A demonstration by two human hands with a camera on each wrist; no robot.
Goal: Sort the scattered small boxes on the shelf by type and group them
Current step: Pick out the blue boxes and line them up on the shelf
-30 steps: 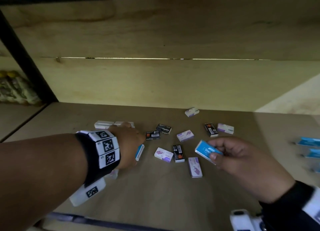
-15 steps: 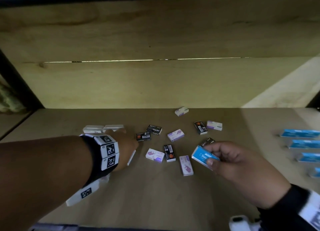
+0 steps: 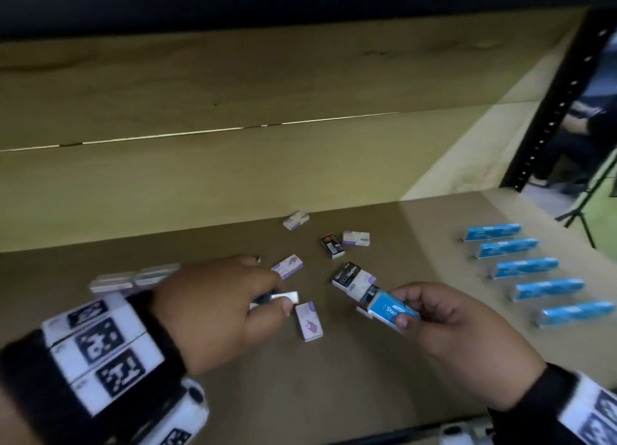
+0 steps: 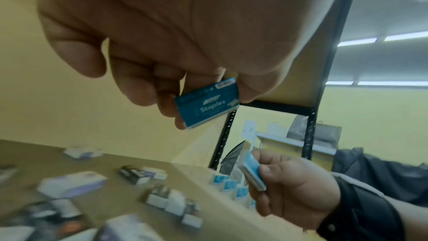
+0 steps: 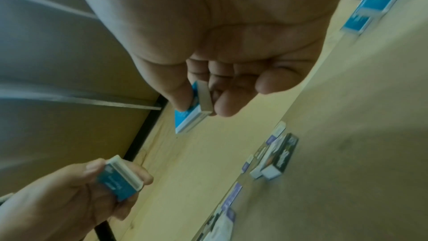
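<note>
My left hand point(image 3: 279, 298) pinches a blue staples box point(image 4: 206, 103) between thumb and fingers above the shelf's middle; the head view shows only its pale edge. My right hand point(image 3: 400, 312) pinches a second blue staples box point(image 3: 391, 307) just to the right, above a black box point(image 3: 347, 274). Several blue boxes stand in a row point(image 3: 524, 267) at the right. Purple-and-white boxes point(image 3: 287, 266) and another black box point(image 3: 332, 246) lie scattered in the middle. Purple-and-white boxes sit grouped point(image 3: 133, 279) behind my left wrist.
The wooden back wall point(image 3: 233, 164) closes the shelf behind the boxes. A black perforated upright point(image 3: 551, 117) marks the right end, with a tripod point(image 3: 581, 211) beyond it. Bare shelf board point(image 3: 334, 378) lies in front of the boxes.
My left hand has lifted its blue box off the shelf and moved right toward the right hand. The view has swung right, showing the whole blue row. The right hand still holds its box.
</note>
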